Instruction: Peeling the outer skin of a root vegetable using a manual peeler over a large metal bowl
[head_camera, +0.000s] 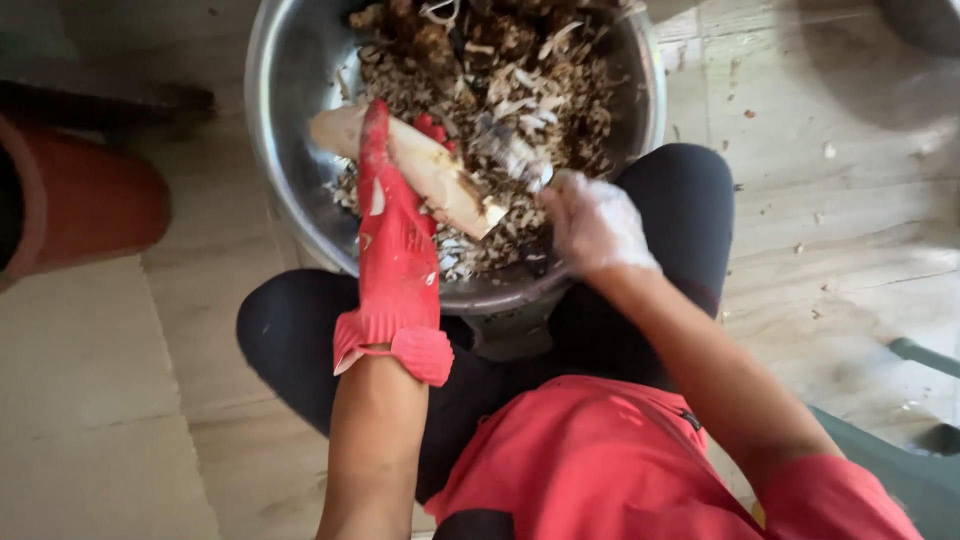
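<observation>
While left hand (395, 230) in red glove grips pale root (425, 170) at frame centre, over steel bowl (290, 130) of peelings, right hand (592, 222) in clear glove closes on blurred peeler (512, 152) touching root. Bowl sits between knees.

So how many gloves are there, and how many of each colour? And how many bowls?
Red glove, on the left hand, holding a pale peeled root: 1
Thin whitish glove, on the right hand, gripping a blurred tool: 1
Metal bowl holding peelings: 1
Total: 2 gloves and 1 bowl, 3 things.
</observation>
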